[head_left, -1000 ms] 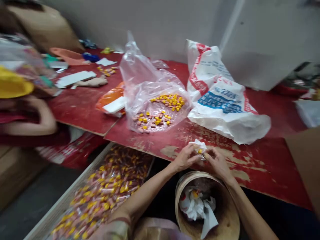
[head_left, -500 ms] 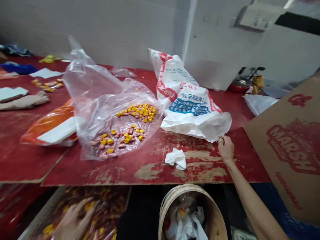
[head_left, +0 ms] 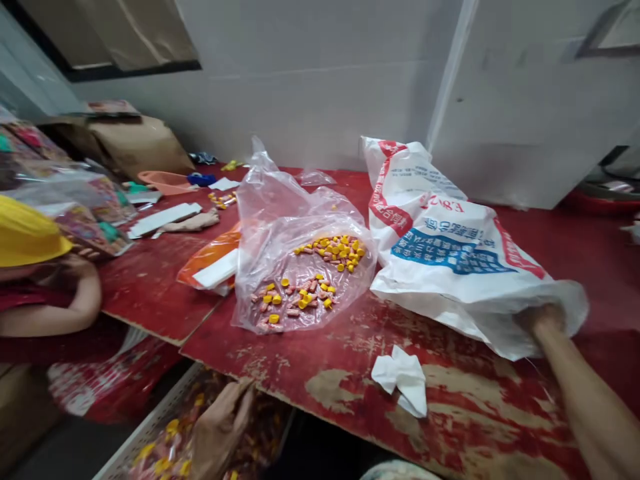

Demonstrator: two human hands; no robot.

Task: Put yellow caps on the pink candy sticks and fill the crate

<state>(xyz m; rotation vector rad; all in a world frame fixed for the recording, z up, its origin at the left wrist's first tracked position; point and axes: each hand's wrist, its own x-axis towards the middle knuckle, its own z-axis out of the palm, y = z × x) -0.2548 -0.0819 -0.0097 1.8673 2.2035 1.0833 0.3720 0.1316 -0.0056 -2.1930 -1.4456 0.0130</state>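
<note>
My right hand [head_left: 549, 323] reaches into the mouth of a white woven sack [head_left: 445, 233] with red and blue print. The sack wall hides its fingers. My left hand [head_left: 220, 427] is at the table's front edge, above a crate [head_left: 150, 427] of small pink pieces with yellow caps. Its fingers are bent and pressed together; whatever they may hold is out of sight. Between the hands, a clear plastic bag [head_left: 265, 267] lies on the red table [head_left: 345, 353], with more pink and yellow-capped pieces [head_left: 340, 252] in it.
A crumpled white tissue [head_left: 403, 380] lies near the front edge. An orange packet [head_left: 210, 257] is left of the clear bag. At the left, a person in a yellow cap [head_left: 30, 233] leans on the table beside printed packs [head_left: 90, 227]. A bucket rim [head_left: 397, 471] shows below.
My right hand has gone from pinching the sack's rim to inside its mouth. My left hand has risen from the crate's pieces to the table edge. The view has swung left.
</note>
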